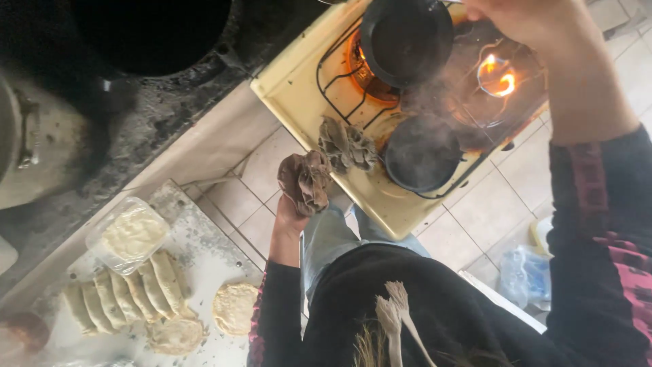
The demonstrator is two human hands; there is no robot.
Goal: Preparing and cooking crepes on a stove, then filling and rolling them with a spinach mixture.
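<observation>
— What has the left hand (293, 204) got?

— A crumpled brown cloth (305, 180), bunched in its closed fingers; the hand is raised just short of the near edge of the cream-coloured stove (292, 85); a second brown cloth (346, 144) lies on the stove top, just beyond the held one and close beside it.

— And the right hand (523, 20)?

— Up over the far side of the stove, cut off by the top of the view; whether it grips anything or how wide it is, I cannot tell; a lit burner (498, 76) flames just below it.

— What sits near the cloths?

— A dark round pan (421, 153) just to the right of the lying cloth, smoke rising off it; another dark pan (406, 39) beyond, over a glowing orange burner, between the two hands.

— Behind the left arm?

— A board (204, 261) with a row of folded dough pieces (125, 292), two flat rounds (234, 307) and a clear tub of pale filling (132, 232), well apart from the hand.
</observation>
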